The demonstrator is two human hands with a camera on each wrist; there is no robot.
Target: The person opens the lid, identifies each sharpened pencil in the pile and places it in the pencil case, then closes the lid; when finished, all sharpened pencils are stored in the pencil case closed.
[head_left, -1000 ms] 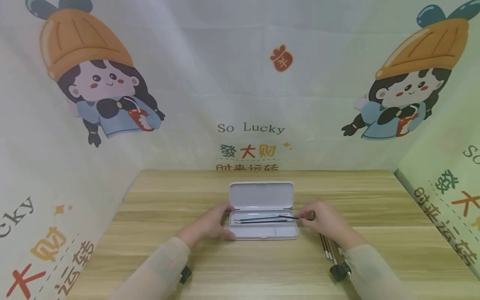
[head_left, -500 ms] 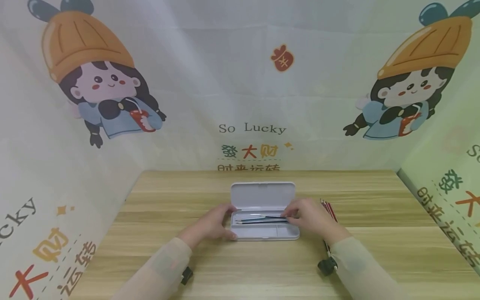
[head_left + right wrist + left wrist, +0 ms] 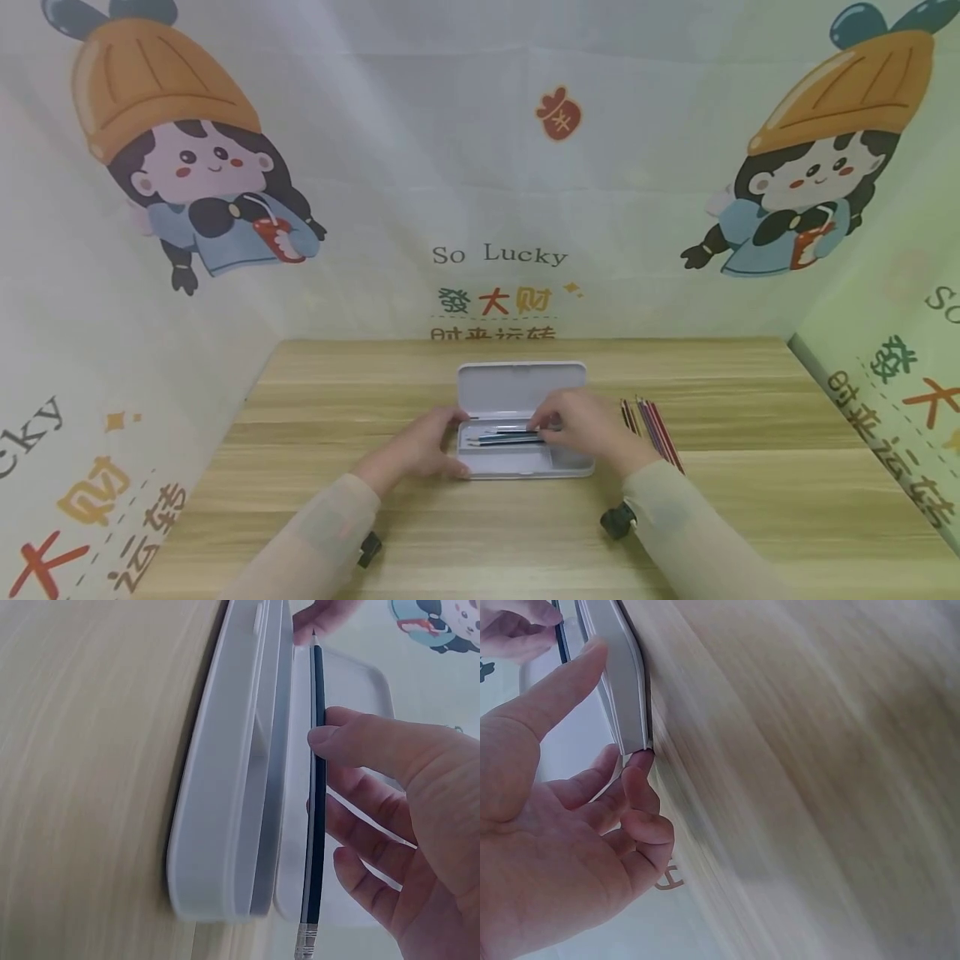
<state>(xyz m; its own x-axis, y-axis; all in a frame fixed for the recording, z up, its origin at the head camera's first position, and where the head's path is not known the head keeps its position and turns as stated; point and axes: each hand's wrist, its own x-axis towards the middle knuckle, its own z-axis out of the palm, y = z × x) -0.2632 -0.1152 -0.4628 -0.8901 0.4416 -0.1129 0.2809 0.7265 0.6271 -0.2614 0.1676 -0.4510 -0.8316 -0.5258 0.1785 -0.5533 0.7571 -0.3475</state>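
A white pencil case (image 3: 502, 462) lies on the wooden table with its lid (image 3: 510, 388) raised toward the back. My left hand (image 3: 420, 446) holds the case's left end, thumb at the front corner and fingers at the back. Over the right part of the case, my right hand (image 3: 588, 427) pinches a dark pencil (image 3: 319, 690) between thumb and fingers. Its sharpened tip points left and a metal ferrule shows at the other end. Several dark and blue pencils (image 3: 498, 440) lie lengthwise in the rear compartment, partly covered by the right hand in the head view.
More pencils, red, purple and dark (image 3: 658, 429), lie on the table right of the case, partly behind the right forearm. A printed cloth (image 3: 495, 183) with cartoon figures hangs behind the table and along both sides. A divider splits the case's front compartment.
My right hand has carried the dark pencil leftward from the case's right edge to over the rear compartment. The pencils on the table are more exposed. The left hand stays on the case.
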